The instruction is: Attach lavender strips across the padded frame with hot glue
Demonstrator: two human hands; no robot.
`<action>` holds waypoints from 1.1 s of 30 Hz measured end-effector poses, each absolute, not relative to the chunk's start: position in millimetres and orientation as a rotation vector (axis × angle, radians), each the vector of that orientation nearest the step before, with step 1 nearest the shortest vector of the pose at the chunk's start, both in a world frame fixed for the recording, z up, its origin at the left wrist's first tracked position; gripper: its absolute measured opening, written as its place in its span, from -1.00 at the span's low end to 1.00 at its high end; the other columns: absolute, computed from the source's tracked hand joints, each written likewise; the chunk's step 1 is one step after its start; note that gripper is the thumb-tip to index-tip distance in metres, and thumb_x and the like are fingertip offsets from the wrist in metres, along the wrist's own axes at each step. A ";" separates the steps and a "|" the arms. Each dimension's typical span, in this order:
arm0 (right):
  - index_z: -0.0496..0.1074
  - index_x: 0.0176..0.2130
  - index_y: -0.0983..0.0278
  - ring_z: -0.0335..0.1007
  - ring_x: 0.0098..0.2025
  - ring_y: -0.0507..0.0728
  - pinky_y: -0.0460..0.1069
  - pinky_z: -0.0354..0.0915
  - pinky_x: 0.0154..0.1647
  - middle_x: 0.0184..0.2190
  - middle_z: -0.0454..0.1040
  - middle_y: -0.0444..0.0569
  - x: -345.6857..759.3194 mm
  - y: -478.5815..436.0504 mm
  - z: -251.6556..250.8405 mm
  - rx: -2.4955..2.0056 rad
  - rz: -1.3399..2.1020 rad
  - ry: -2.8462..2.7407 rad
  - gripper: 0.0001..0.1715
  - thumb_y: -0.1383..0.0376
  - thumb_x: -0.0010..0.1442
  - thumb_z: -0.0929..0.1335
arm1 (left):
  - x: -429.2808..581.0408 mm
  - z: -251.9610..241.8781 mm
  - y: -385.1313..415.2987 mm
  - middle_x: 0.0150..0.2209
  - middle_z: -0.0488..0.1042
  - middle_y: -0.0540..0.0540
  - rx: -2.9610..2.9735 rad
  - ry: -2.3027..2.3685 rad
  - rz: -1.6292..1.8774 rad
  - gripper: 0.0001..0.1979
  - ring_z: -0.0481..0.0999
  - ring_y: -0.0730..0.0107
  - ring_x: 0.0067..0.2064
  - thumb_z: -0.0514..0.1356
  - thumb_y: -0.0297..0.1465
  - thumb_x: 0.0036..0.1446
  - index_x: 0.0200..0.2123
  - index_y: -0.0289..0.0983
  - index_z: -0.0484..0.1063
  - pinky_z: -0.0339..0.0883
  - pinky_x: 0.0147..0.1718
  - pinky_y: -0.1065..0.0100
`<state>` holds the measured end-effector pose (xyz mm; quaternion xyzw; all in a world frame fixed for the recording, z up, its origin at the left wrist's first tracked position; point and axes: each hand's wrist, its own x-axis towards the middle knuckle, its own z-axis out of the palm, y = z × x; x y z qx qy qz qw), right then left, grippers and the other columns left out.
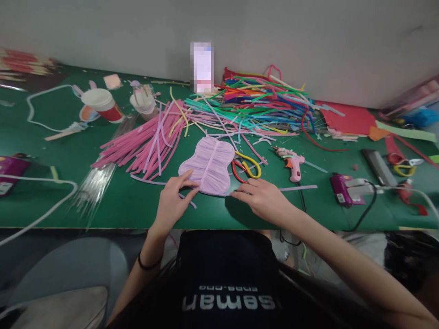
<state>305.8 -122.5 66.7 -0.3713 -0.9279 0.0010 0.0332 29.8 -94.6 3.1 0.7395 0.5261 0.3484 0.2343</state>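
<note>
A lilac butterfly-shaped piece (216, 164), made of pipe cleaners laid side by side, sits near the table's front edge. My left hand (174, 196) is closed on its lower left rim, thumb and fingers pinching the edge. At the lower right rim, my right hand (259, 198) pinches a lilac pipe cleaner (298, 188) that runs along the edge and sticks out to the right past the hand. Scissors with red and yellow handles (252, 165) lie just beyond my right hand, partly under the piece.
Pink pipe cleaners (147, 137) are heaped at left, many-coloured ones (260, 105) at the back. A pink glue gun (291, 162) lies right of the scissors. A paper cup (103, 105), a purple power strip (346, 189) and a lit phone (203, 68) stand around.
</note>
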 end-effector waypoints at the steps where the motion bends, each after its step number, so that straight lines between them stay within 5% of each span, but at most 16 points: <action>1: 0.53 -0.04 0.27 0.36 -0.19 0.17 0.04 0.21 -0.24 -0.23 0.56 0.03 305.7 -119.5 67.8 -1.132 0.003 -2.880 -0.68 0.49 0.28 0.29 | 29.7 2.8 -94.5 -0.20 0.66 -0.02 2.028 1.442 0.959 -0.50 0.49 0.18 0.03 0.27 -0.31 0.22 0.21 -0.16 0.33 0.33 0.03 0.14; 15: 0.55 -0.21 0.21 0.24 -0.23 0.14 0.06 -0.04 -0.22 -0.28 0.55 -0.03 297.9 -84.6 69.3 -0.992 -0.026 -2.948 -0.78 0.47 0.26 0.34 | 28.7 1.8 -93.4 -0.20 0.66 -0.04 2.015 1.438 0.947 -0.52 0.50 0.15 0.05 0.24 -0.25 0.24 0.21 -0.15 0.34 0.33 0.05 0.09; 24: 0.55 -0.27 0.19 0.24 -0.22 0.17 0.11 -0.01 -0.07 -0.32 0.54 -0.05 291.4 -61.9 75.6 -0.909 -0.074 -3.053 -0.82 0.47 0.17 0.40 | 28.8 3.2 -93.4 -0.21 0.66 -0.02 2.022 1.432 0.949 -0.51 0.51 0.18 0.02 0.26 -0.28 0.22 0.21 -0.16 0.34 0.33 0.03 0.14; 33: 0.56 -0.28 0.15 0.23 -0.22 0.15 0.08 -0.02 -0.13 -0.30 0.54 -0.11 289.5 -52.0 70.5 -0.927 -0.004 -3.093 -0.74 0.50 0.10 0.43 | 28.5 2.7 -92.4 -0.21 0.66 -0.02 2.014 1.434 0.942 -0.50 0.51 0.16 0.02 0.25 -0.25 0.23 0.22 -0.15 0.34 0.33 0.05 0.11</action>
